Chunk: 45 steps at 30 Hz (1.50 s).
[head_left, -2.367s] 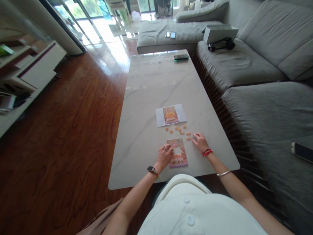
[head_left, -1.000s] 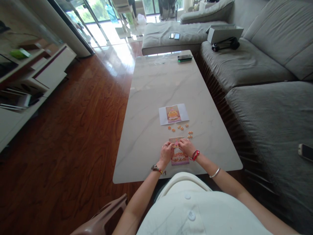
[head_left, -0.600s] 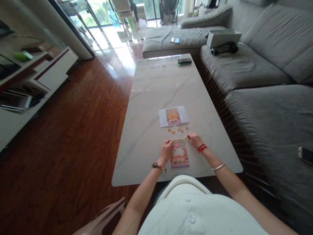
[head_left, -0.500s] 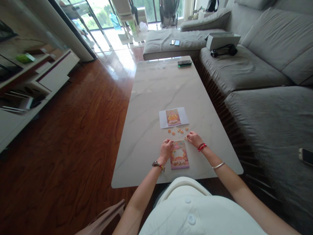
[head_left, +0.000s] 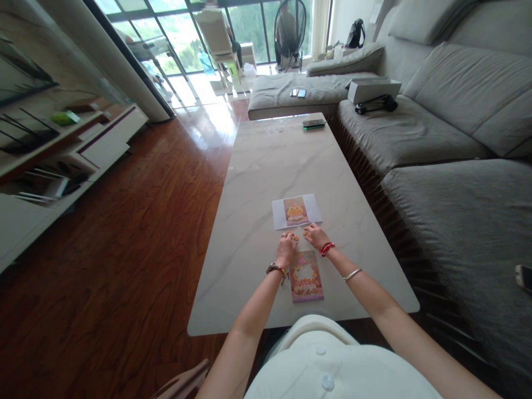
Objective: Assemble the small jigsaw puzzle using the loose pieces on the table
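Observation:
A jigsaw puzzle (head_left: 297,292) lies on the table near its front edge, filled in around a white gap in its middle. Just above its top left corner is my left hand (head_left: 286,250), fingers curled together on a small orange puzzle piece (head_left: 295,238). Facing it from the right, my right hand (head_left: 317,236) has its fingertips pinched on an orange piece (head_left: 306,232). Other loose pieces are mostly hidden by my fingers. Beyond both hands lies a creased white sheet (head_left: 279,215) with a printed picture of a yellow-orange figure.
The marbled table (head_left: 257,177) bears a dark phone-like object (head_left: 313,124) at its far end. A grey sofa (head_left: 432,133) runs along the right, with a white box (head_left: 374,90) on it. A fan (head_left: 290,33) and a seated person are by the windows.
Both hands have moved off the puzzle's upper edge to the loose pieces beyond it, my right hand going left. The hands are now closer together. The view has tilted up.

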Each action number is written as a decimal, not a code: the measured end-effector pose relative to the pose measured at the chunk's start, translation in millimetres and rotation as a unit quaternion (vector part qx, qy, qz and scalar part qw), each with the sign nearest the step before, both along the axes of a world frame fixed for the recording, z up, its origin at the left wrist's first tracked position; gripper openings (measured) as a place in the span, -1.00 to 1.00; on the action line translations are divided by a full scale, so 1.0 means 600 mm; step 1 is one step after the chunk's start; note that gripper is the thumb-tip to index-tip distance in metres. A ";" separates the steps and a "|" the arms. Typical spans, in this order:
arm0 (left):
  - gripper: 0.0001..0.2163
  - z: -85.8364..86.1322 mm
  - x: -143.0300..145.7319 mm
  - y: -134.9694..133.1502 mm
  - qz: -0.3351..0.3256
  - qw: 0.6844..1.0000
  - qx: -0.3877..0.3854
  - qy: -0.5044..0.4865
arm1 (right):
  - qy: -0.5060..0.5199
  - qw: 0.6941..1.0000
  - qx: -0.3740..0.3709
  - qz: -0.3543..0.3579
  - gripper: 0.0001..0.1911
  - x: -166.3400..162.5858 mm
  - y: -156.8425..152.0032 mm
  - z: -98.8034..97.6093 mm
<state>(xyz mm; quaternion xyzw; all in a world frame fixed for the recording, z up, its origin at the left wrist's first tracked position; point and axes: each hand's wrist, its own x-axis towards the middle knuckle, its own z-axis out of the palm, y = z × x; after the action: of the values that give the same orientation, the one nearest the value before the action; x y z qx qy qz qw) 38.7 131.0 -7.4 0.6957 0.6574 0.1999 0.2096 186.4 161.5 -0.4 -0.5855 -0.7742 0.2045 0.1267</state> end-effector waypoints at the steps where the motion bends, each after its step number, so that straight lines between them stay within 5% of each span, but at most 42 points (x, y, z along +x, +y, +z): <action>1: -0.82 0.000 0.002 0.002 0.001 1.000 -0.009 -0.003 | 0.007 1.000 -0.001 0.014 -0.71 -0.008 -0.002 0.001; 7: -0.90 0.007 0.010 0.009 0.057 0.996 -0.047 -0.053 | 0.064 0.997 -0.040 0.016 -0.88 -0.044 -0.013 0.006; 12: -0.97 0.024 0.003 0.025 0.056 0.963 -0.083 -0.250 | 0.130 0.990 -0.048 -0.008 -0.89 -0.034 0.002 0.011; 20: -0.86 0.076 0.009 0.080 0.048 0.922 -0.083 -0.376 | 0.416 0.900 -0.096 -0.088 -0.80 -0.006 0.055 0.062; 30: -0.80 0.073 0.003 0.078 0.045 0.919 -0.089 -0.382 | 0.484 0.859 -0.138 -0.093 -0.68 -0.005 0.042 0.063; 36: -0.81 0.044 -0.006 0.039 0.029 0.945 -0.130 -0.298 | 0.407 0.898 -0.156 -0.059 -0.73 -0.001 0.005 0.033; 41: -0.92 0.010 -0.021 -0.002 0.069 0.966 -0.127 -0.212 | 0.178 0.979 -0.088 -0.055 -0.89 -0.008 -0.032 -0.007; 45: -0.93 -0.002 -0.032 -0.015 0.091 0.977 -0.113 -0.156 | 0.047 0.999 -0.024 -0.012 -0.85 -0.018 -0.041 -0.011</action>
<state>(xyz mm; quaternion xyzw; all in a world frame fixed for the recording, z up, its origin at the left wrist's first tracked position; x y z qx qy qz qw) 19.7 122.3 -8.7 0.5650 0.6954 0.2487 0.3680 175.4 137.0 -7.0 -0.5876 -0.7551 0.2483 0.1514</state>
